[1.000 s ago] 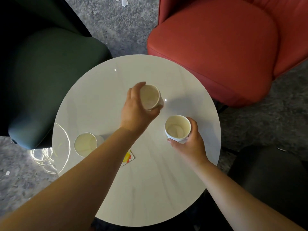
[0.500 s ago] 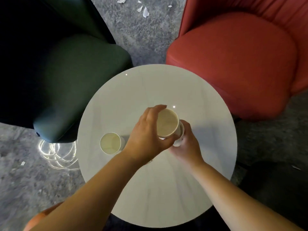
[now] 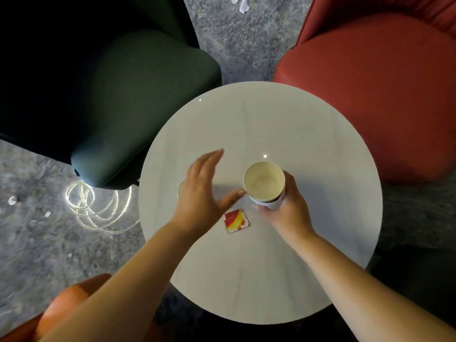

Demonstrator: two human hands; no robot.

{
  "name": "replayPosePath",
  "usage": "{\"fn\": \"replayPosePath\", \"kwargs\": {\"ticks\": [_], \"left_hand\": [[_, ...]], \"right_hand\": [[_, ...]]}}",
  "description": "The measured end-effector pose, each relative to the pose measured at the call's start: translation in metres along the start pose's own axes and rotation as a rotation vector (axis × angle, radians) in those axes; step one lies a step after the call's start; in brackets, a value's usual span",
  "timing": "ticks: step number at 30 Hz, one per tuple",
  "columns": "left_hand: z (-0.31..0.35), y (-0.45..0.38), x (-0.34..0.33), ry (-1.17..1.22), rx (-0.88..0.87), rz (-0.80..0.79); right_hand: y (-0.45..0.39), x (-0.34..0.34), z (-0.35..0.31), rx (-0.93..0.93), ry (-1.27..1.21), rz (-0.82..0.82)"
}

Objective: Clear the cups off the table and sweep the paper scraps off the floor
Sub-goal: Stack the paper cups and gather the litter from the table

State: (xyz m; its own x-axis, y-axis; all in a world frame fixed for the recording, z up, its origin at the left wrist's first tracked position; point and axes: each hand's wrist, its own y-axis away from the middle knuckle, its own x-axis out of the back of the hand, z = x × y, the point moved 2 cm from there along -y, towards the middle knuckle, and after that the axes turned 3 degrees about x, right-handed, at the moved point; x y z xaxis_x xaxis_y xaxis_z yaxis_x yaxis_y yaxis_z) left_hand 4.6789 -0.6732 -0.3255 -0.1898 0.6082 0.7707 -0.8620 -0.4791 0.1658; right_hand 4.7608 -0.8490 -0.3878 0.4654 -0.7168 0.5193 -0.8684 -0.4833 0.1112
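Note:
On the round white table (image 3: 259, 119), my right hand (image 3: 288, 211) grips two paper cups nested one inside the other (image 3: 264, 185), upright, just above the tabletop. My left hand (image 3: 199, 193) hovers over the table with fingers spread and straight, holding nothing. A third paper cup (image 3: 179, 190) stands at the table's left side; my left hand hides most of it, so only a sliver of its rim shows. White paper scraps (image 3: 243, 4) lie on the grey carpet at the top, and more scraps (image 3: 12, 199) lie on the floor at the left.
A small red and yellow packet (image 3: 236, 221) lies on the table between my hands. A dark green armchair (image 3: 123, 95) stands at the left, a red armchair (image 3: 382, 95) at the right. A glowing coiled cord (image 3: 98, 206) lies on the floor. An orange seat edge (image 3: 66, 304) is at bottom left.
My left hand set its cup into the cup in my right hand, let go and moved left over the third cup. The view shifted, so the table sits further right.

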Motion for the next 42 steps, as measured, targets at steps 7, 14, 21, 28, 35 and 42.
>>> {"fn": "replayPosePath", "kwargs": {"ticks": [7, 14, 21, 28, 35, 42], "left_hand": [[-0.066, 0.009, -0.002, -0.157, 0.252, -0.072], [-0.047, 0.005, 0.005, -0.007, 0.238, 0.048], [0.043, 0.019, 0.027, 0.37, -0.066, 0.175], [0.056, 0.014, -0.007, 0.178, -0.173, 0.024], [0.053, 0.009, -0.023, 0.162, -0.202, -0.013], [0.033, 0.014, -0.036, 0.07, -0.269, -0.135]], "right_hand": [[0.007, 0.001, 0.012, -0.097, 0.017, 0.041], [0.012, -0.001, 0.01, -0.107, 0.025, 0.045], [0.016, 0.001, 0.004, -0.151, -0.011, 0.035], [0.021, 0.002, 0.005, -0.136, 0.028, -0.002], [0.027, 0.0, 0.009, -0.141, 0.005, 0.022], [0.023, -0.003, 0.009, -0.13, -0.031, 0.03]]}}
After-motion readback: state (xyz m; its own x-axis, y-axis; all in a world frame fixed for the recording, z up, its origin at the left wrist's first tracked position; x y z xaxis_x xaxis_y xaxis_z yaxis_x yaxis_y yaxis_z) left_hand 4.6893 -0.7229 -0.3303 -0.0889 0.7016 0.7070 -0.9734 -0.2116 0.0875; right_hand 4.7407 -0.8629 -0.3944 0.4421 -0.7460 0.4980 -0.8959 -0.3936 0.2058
